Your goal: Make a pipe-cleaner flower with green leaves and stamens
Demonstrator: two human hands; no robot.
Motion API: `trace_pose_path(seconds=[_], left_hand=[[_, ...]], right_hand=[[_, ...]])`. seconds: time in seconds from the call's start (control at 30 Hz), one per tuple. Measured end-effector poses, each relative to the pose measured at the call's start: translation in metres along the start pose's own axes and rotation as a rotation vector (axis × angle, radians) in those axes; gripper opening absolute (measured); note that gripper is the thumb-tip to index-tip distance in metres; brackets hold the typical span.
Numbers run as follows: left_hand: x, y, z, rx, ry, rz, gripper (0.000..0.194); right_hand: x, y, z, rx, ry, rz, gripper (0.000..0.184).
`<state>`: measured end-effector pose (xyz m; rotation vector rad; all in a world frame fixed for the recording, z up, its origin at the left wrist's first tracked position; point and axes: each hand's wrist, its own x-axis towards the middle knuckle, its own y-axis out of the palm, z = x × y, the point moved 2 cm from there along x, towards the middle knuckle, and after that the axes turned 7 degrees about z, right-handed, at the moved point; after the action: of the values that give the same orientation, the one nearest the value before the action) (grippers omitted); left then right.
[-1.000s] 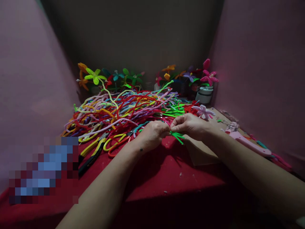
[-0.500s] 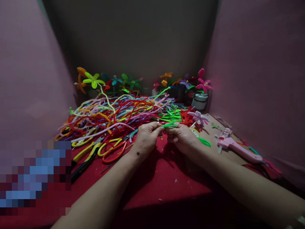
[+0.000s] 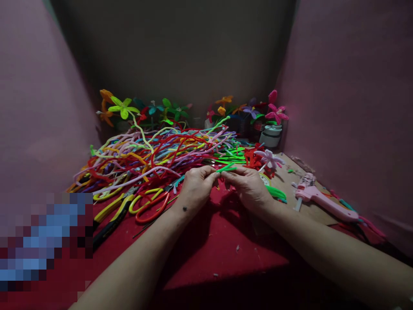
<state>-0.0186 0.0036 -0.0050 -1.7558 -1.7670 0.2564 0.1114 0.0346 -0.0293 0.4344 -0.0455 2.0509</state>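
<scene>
Both hands meet above the red cloth (image 3: pixel 222 241), pinching a bright green pipe cleaner (image 3: pixel 228 168) between them. My left hand (image 3: pixel 197 186) is closed, thumb and forefinger on the green piece's lower left end. My right hand (image 3: pixel 250 186) has its fingertips closed on the same piece, close to the left fingertips. Two green ends stick out up and to the right over the right hand. Just behind the hands lies a bundle of green pipe cleaners (image 3: pixel 230 157), and beside the right wrist is a looped green piece (image 3: pixel 275 192).
A large heap of coloured pipe cleaners (image 3: pixel 161 146) spreads behind. Pliers (image 3: pixel 121 206) and red-and-yellow-handled scissors (image 3: pixel 153 204) lie left. A pink glue gun (image 3: pixel 325 202) rests on a board at right, near a lilac flower (image 3: pixel 270 159). Potted pipe-cleaner flowers (image 3: pixel 277 114) line the back.
The green ends have spread apart into a narrow V. My right hand has turned slightly, its fingers closer to the left hand. The view has shifted a little.
</scene>
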Motion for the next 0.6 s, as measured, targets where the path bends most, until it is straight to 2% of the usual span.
trace_pose_path(seconds=[0.17, 0.33, 0.47, 0.6], left_hand=[[-0.0029, 0.0028, -0.0013, 0.208, 0.03, -0.005, 0.02], [-0.0058, 0.0042, -0.0065, 0.338, 0.075, -0.03, 0.019], [-0.0056, 0.0039, -0.0073, 0.285, 0.071, -0.006, 0.018], [-0.0026, 0.0033, -0.0039, 0.122, 0.047, 0.1, 0.02]], right_hand=[[-0.003, -0.0012, 0.0057, -0.28, -0.073, -0.034, 0.018], [-0.0051, -0.0009, 0.0078, -0.374, -0.162, -0.052, 0.013], [-0.0055, 0.0003, 0.0088, -0.346, -0.125, -0.059, 0.014], [-0.0051, 0.001, 0.0093, -0.271, -0.054, -0.054, 0.017]])
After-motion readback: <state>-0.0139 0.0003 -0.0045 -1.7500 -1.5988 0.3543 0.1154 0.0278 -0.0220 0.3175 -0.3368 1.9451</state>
